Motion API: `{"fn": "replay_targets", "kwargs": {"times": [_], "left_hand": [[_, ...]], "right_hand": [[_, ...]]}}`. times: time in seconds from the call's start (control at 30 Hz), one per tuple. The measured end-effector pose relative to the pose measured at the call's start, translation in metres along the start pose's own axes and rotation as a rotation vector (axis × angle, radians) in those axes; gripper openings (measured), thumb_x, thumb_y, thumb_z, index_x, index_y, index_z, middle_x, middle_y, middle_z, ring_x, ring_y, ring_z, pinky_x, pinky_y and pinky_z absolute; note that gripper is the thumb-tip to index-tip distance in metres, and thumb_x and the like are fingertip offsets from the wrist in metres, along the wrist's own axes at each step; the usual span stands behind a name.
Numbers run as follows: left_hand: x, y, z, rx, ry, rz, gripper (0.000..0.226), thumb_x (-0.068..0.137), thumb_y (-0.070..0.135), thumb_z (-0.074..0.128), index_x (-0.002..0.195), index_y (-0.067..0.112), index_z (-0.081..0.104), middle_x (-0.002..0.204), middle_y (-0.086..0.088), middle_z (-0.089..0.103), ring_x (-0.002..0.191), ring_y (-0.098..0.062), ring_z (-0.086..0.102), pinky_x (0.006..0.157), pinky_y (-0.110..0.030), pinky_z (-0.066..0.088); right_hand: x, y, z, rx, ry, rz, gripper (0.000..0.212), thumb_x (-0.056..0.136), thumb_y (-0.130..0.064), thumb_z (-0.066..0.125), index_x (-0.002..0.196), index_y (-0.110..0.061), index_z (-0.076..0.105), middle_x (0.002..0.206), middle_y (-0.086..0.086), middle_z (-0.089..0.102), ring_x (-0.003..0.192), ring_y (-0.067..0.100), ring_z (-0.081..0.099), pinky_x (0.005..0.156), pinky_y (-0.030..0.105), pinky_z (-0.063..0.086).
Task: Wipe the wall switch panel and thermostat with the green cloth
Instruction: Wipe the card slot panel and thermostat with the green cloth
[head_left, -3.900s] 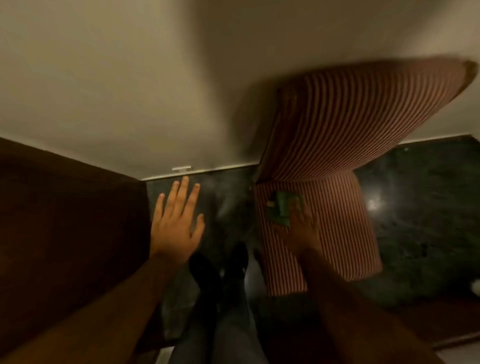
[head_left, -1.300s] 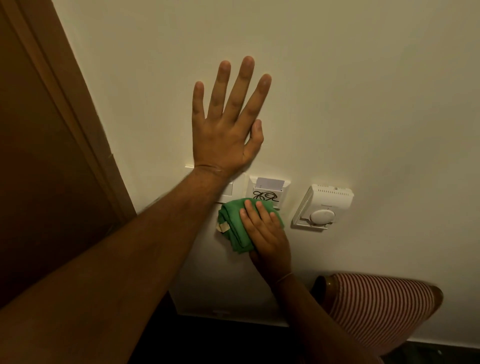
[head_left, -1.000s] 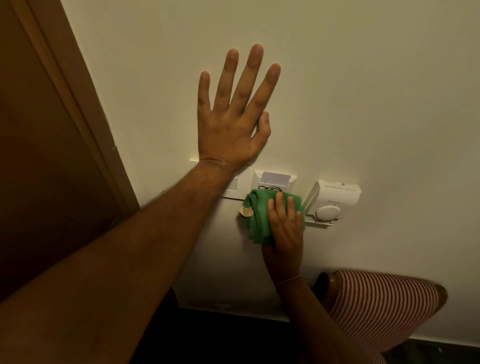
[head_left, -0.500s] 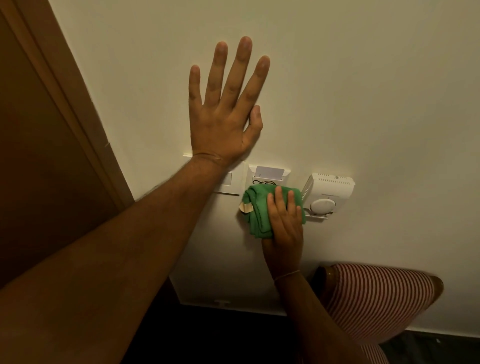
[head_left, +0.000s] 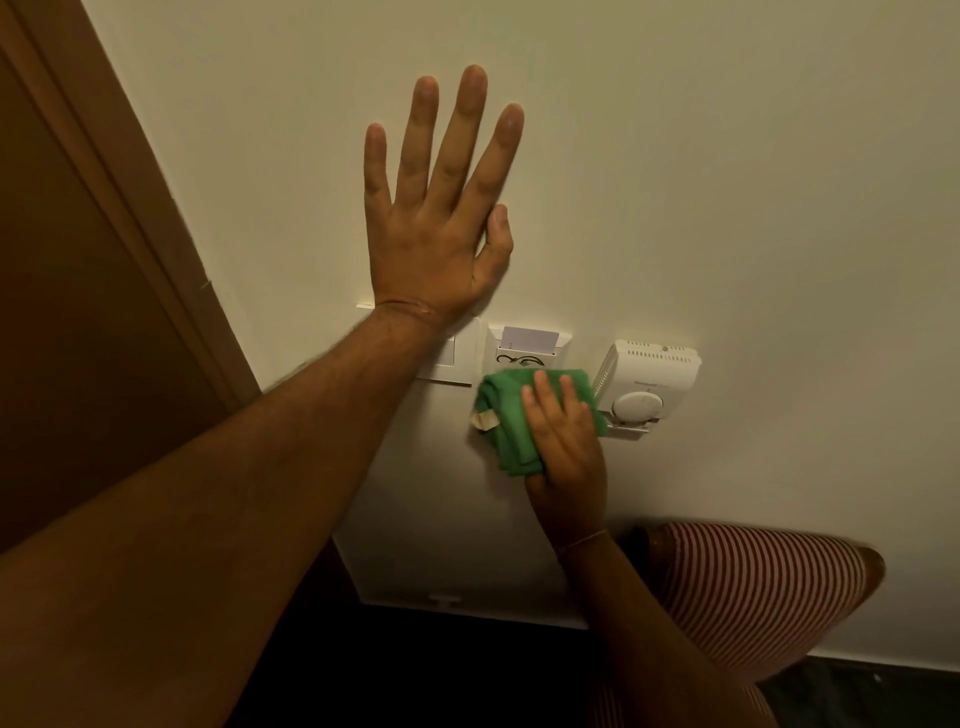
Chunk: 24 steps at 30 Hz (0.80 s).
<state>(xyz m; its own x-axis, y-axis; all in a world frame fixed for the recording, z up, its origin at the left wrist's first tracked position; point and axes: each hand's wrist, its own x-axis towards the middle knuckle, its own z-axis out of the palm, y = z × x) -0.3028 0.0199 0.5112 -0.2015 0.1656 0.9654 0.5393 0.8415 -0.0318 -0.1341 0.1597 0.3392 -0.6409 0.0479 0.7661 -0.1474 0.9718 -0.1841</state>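
Note:
My right hand (head_left: 563, 444) presses the folded green cloth (head_left: 511, 421) flat against the wall, over the lower part of the white key-card switch panel (head_left: 527, 345). The cloth's right edge touches the white thermostat (head_left: 644, 384) with its round dial. A white wall switch plate (head_left: 449, 358) sits left of the card panel, half hidden by my left wrist. My left hand (head_left: 436, 218) lies flat on the cream wall above the switches, fingers spread, holding nothing.
A brown wooden door frame (head_left: 130, 197) runs down the left side. A red-and-white striped chair back (head_left: 753, 592) stands against the wall at the lower right. Below the wall's white skirting (head_left: 447, 600) is dark floor.
Within the last second the cloth and my right hand stay on the lower card panel beside the thermostat, shifting only slightly. Before that they slid right from below the switch plate. My left hand stays put.

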Motion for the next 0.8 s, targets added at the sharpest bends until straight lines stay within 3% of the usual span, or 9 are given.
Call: {"fn": "replay_targets", "kwargs": {"times": [0.1, 0.17, 0.27, 0.4, 0.6, 0.7, 0.8], "left_hand": [[0.0, 0.001, 0.002, 0.004, 0.002, -0.006, 0.074, 0.108, 0.037, 0.052, 0.177, 0.023, 0.029, 0.18, -0.014, 0.031, 0.168, -0.041, 0.025, 0.136, -0.072, 0.02], [0.001, 0.001, 0.003, -0.002, 0.0, -0.007, 0.073, 0.108, 0.037, 0.051, 0.176, 0.023, 0.03, 0.18, -0.016, 0.033, 0.167, -0.042, 0.026, 0.135, -0.072, 0.02], [0.001, 0.001, 0.002, 0.013, -0.005, -0.017, 0.072, 0.108, 0.038, 0.05, 0.176, 0.022, 0.031, 0.178, -0.017, 0.037, 0.166, -0.043, 0.026, 0.134, -0.073, 0.022], [0.001, 0.003, 0.0, 0.023, -0.012, -0.014, 0.072, 0.107, 0.038, 0.052, 0.174, 0.022, 0.032, 0.177, -0.019, 0.04, 0.165, -0.042, 0.027, 0.133, -0.073, 0.024], [0.001, 0.002, 0.001, 0.002, -0.011, -0.01, 0.071, 0.108, 0.036, 0.05, 0.175, 0.021, 0.032, 0.178, -0.018, 0.038, 0.166, -0.043, 0.027, 0.134, -0.073, 0.022], [0.001, 0.001, 0.0, 0.0, -0.017, -0.004, 0.071, 0.108, 0.036, 0.05, 0.175, 0.021, 0.032, 0.179, -0.018, 0.038, 0.167, -0.044, 0.028, 0.134, -0.073, 0.022], [0.0, 0.002, 0.0, 0.016, -0.021, -0.001, 0.07, 0.108, 0.035, 0.049, 0.175, 0.021, 0.032, 0.178, -0.019, 0.039, 0.167, -0.044, 0.026, 0.135, -0.073, 0.022]], "right_hand": [[-0.001, -0.005, 0.004, 0.054, 0.066, 0.065, 0.059, 0.104, -0.009, 0.06, 0.159, -0.011, 0.039, 0.172, 0.0, 0.029, 0.165, 0.024, 0.02, 0.136, 0.042, 0.016], [0.004, -0.018, 0.01, 0.111, 0.047, 0.075, 0.069, 0.095, 0.002, 0.061, 0.16, -0.012, 0.041, 0.174, -0.004, 0.025, 0.165, 0.024, 0.02, 0.135, 0.042, 0.014], [0.012, -0.027, 0.018, 0.139, -0.059, -0.073, 0.057, 0.099, -0.005, 0.06, 0.154, -0.009, 0.051, 0.169, 0.002, 0.037, 0.164, 0.023, 0.021, 0.134, 0.044, 0.022], [0.013, -0.009, 0.013, 0.075, -0.147, -0.241, 0.049, 0.102, -0.013, 0.056, 0.151, -0.006, 0.057, 0.161, 0.01, 0.051, 0.156, 0.027, 0.037, 0.127, 0.045, 0.031], [0.004, 0.005, 0.002, 0.093, 0.046, -0.024, 0.046, 0.111, -0.02, 0.049, 0.155, -0.009, 0.045, 0.167, 0.003, 0.036, 0.165, 0.019, 0.017, 0.136, 0.039, 0.014], [0.006, -0.004, 0.012, 0.123, 0.066, 0.019, 0.063, 0.098, -0.005, 0.064, 0.157, -0.01, 0.041, 0.169, 0.002, 0.033, 0.165, 0.021, 0.017, 0.136, 0.041, 0.012], [0.01, -0.013, 0.018, 0.139, 0.05, -0.017, 0.072, 0.094, -0.003, 0.064, 0.16, -0.013, 0.037, 0.169, 0.002, 0.034, 0.166, 0.02, 0.016, 0.136, 0.04, 0.01]]}}
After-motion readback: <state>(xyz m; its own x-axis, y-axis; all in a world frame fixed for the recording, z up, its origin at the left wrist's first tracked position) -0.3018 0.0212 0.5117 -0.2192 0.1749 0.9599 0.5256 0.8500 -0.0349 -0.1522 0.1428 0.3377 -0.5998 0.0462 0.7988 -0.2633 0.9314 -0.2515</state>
